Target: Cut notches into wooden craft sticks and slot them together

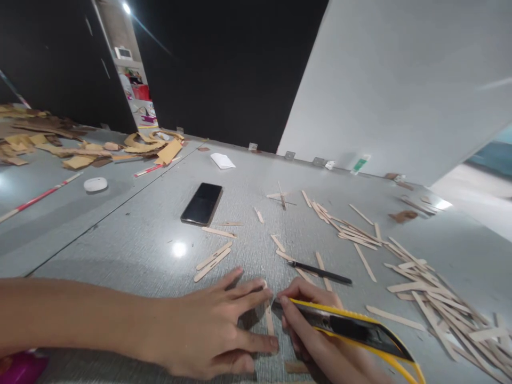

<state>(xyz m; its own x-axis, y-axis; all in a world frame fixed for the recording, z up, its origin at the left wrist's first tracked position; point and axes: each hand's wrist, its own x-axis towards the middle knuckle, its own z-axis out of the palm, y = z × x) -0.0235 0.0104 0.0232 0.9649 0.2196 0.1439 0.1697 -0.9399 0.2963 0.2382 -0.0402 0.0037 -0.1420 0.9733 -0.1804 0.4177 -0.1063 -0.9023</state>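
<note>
My left hand [224,325] lies flat with its fingers spread, its fingertips pressing on a wooden craft stick [269,317] on the grey table. My right hand [316,330] is closed around a yellow and black utility knife [352,325]. The knife's tip points left and sits close beside the stick; whether it touches the wood I cannot tell. Just beyond my right hand lies a black pen [320,272], resting across some craft sticks. Two sticks with slots cut in them [213,262] lie beyond my left fingers.
A phone [202,204] lies farther back, near a folded white paper [223,161] and a white earbud case [95,184]. Many loose craft sticks [436,298] are heaped at the right. Torn brown paper scraps [88,152] cover the far left. Dark and white panels stand behind.
</note>
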